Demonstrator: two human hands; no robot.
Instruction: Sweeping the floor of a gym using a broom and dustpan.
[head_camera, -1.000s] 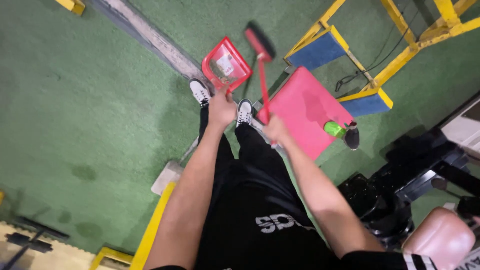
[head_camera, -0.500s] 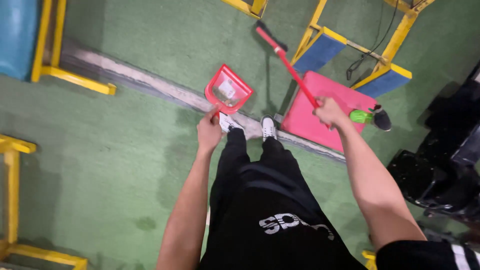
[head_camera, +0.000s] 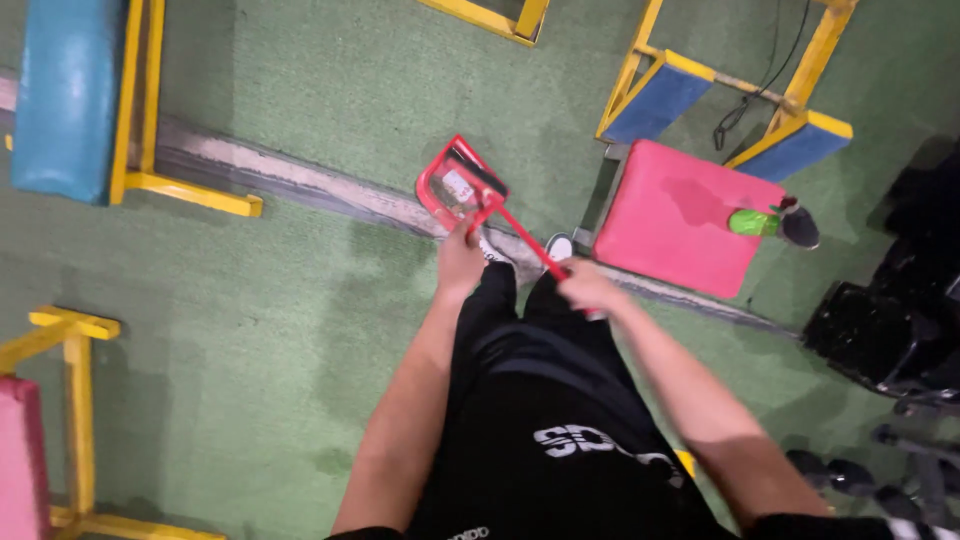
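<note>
I stand on green turf and look down past my black trousers. My left hand (head_camera: 461, 262) grips the handle of a red dustpan (head_camera: 452, 186) held over the floor ahead of my feet; some litter lies in it. My right hand (head_camera: 585, 288) holds the red handle of a small broom (head_camera: 512, 225). The broom's dark brush head (head_camera: 477, 172) rests across the open edge of the dustpan. My white shoes are mostly hidden under my hands.
A pink padded block (head_camera: 675, 220) lies to the right with a green bottle (head_camera: 754, 222) on it. Yellow-framed benches with blue pads (head_camera: 70, 95) stand at left and top right. A grey strip (head_camera: 290, 180) crosses the turf. Black gym equipment (head_camera: 885, 330) fills the right edge.
My right hand swung the broom in from the upper right, and its brush head now lies on the dustpan. The view shifted to the left and both hands came closer together.
</note>
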